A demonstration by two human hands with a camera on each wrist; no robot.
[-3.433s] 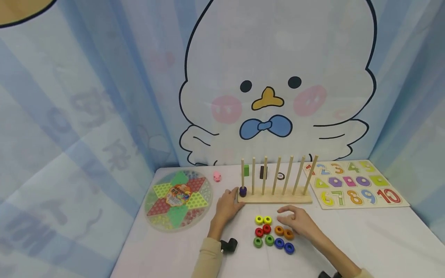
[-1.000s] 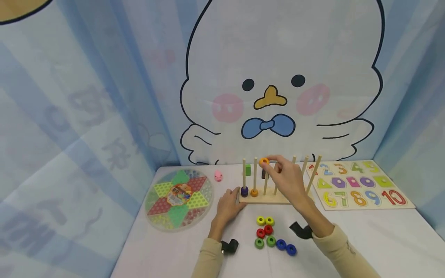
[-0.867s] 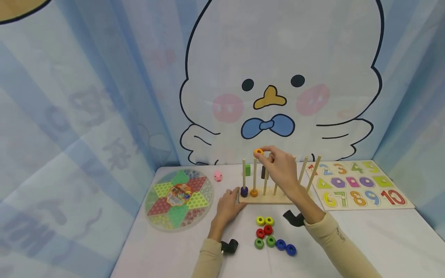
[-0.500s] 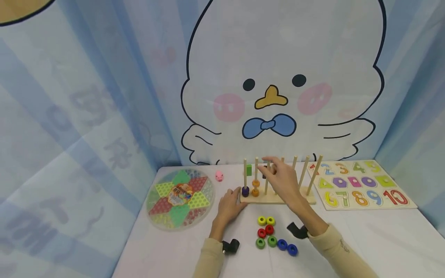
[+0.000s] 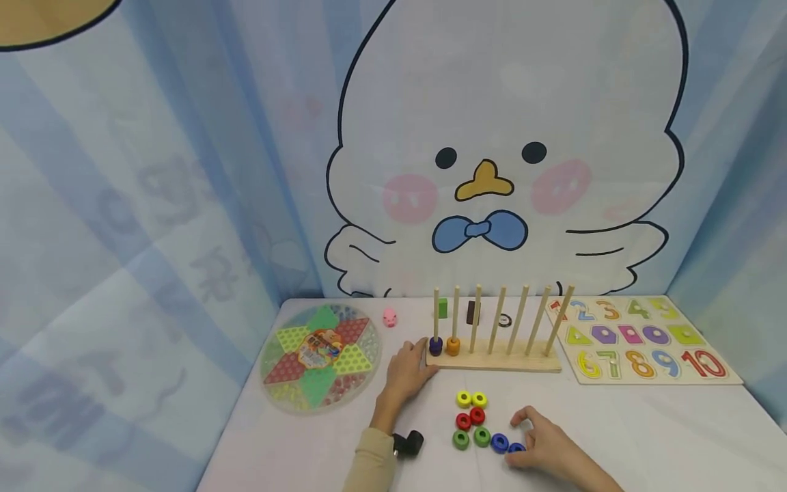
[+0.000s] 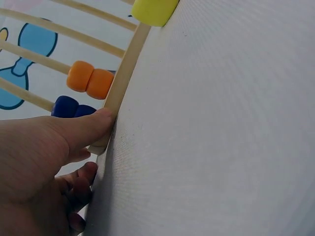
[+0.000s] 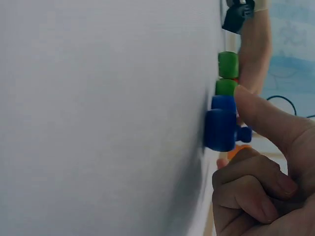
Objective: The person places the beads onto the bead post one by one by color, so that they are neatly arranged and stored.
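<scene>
A wooden peg stand (image 5: 498, 362) with several upright pegs stands on the table. Two dark purple-blue rings (image 5: 435, 346) are stacked on its leftmost peg, two orange rings (image 6: 90, 79) on the neighbouring one. My left hand (image 5: 406, 372) grips the stand's left end, thumb on the front edge and fingers behind. Low on the right, my right hand (image 5: 550, 447) is at the loose blue rings (image 5: 499, 443), thumb and index finger spread apart. Its thumb tip overlaps the nearer blue ring (image 7: 220, 130) in the head view. Green rings (image 5: 482, 436), red rings (image 5: 477, 415) and yellow rings (image 5: 479, 400) lie in pairs close by.
A round Chinese checkers board (image 5: 320, 359) lies at the left, a number puzzle board (image 5: 645, 342) at the right. Behind the stand are a pink pig figure (image 5: 390, 317), a green block (image 5: 443, 308), a dark brown block (image 5: 473, 312) and a small round disc (image 5: 505, 320).
The right hand has picked up both orange rings, dropped them onto the second peg, then come back down to the loose blue rings. The left hand has stayed at the stand's end.
</scene>
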